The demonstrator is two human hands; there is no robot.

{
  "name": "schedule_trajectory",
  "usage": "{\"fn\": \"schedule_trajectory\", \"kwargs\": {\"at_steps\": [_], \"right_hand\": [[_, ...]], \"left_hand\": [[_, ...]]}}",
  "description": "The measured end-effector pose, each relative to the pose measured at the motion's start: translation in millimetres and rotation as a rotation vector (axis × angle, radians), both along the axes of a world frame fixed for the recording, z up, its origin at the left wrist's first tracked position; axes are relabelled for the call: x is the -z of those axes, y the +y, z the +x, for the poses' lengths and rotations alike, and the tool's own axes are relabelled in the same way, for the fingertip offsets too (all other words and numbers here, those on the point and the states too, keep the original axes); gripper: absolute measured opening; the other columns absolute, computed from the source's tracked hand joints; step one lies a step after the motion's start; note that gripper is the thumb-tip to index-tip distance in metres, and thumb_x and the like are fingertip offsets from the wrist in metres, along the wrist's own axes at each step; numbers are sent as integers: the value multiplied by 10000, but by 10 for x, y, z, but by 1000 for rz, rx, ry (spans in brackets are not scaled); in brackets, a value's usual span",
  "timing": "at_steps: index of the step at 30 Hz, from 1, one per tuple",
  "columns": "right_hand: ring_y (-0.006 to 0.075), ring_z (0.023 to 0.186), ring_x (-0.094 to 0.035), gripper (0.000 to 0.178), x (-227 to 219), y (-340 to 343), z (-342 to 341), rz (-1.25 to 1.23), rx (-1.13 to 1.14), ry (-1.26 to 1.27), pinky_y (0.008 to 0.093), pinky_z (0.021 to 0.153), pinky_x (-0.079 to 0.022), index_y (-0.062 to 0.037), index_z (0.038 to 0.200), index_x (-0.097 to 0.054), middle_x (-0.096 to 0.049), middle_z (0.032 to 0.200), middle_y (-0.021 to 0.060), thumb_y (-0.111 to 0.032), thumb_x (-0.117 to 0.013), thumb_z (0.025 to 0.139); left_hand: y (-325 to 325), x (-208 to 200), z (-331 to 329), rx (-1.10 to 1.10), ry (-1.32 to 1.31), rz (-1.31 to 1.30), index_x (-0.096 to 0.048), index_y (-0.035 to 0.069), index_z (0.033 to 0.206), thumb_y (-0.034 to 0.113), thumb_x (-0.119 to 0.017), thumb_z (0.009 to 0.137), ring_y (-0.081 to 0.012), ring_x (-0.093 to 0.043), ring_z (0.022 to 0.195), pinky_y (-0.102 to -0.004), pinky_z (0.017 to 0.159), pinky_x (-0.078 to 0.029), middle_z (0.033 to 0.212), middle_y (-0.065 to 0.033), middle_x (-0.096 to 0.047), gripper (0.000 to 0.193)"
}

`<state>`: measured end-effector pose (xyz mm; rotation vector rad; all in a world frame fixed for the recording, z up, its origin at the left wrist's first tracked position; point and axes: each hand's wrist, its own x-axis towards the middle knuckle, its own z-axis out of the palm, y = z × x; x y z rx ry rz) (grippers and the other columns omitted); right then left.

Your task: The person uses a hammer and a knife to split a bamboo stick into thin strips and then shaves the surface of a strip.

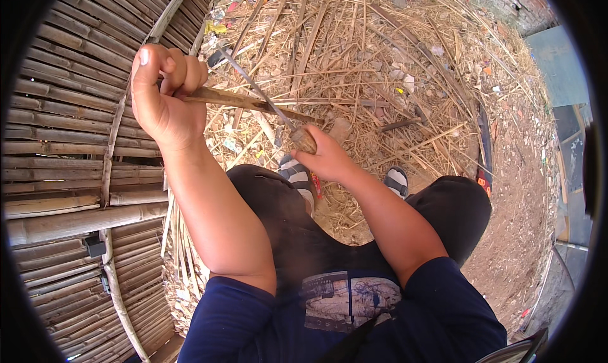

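Observation:
Raised at the upper left, my left hand (168, 91) is closed around one end of a brown bamboo strip (231, 99). The strip slants right and slightly down, its other end close to my right hand. My right hand (326, 155) grips the wooden handle (303, 140) of a knife. From there the long, thin blade (250, 80) points up and left, crossing the strip near its right part. Whether the blade touches the strip I cannot tell. The fingers of my right hand are partly hidden behind its back and the handle.
A bamboo slat wall (63, 135) rises close along my left side. Split bamboo and straw litter (354, 53) cover the ground before me, with scraps of rubbish among them. My sandalled feet (396, 181) stand between my bent knees. Bare earth (516, 236) and bluish panels (557, 65) lie to the right.

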<state>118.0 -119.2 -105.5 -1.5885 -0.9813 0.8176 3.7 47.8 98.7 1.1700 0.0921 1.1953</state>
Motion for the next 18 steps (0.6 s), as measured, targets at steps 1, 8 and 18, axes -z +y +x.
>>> {"fn": "schedule_trajectory", "kwargs": {"at_steps": [1, 8, 18], "right_hand": [[295, 872, -667, 488, -11, 16, 21, -48, -41, -4, 395, 814, -518, -17, 1247, -576, -684, 920, 157, -254, -737, 852], [403, 1010, -686, 499, 271, -71, 248, -494, 36, -326, 449, 867, -544, -38, 1271, -606, -707, 1064, 240, -251, -729, 838], [428, 952, -681, 462, 75, -3, -17, -119, 51, -129, 454, 824, -529, 10, 1178, -621, -712, 1008, 243, -270, -732, 827]], "left_hand": [[7, 5, -10, 8, 1, 12, -479, 92, 787, 273, -577, 991, -103, -172, 537, -305, 538, -186, 599, 29, -250, 290], [109, 26, -119, -25, -23, -30, -481, 102, 784, 297, -589, 989, -105, -173, 536, -309, 538, -181, 592, 32, -252, 303], [6, 4, -12, 0, -2, 18, -482, 90, 788, 264, -578, 990, -100, -180, 533, -305, 528, -189, 597, 28, -261, 283]]}}
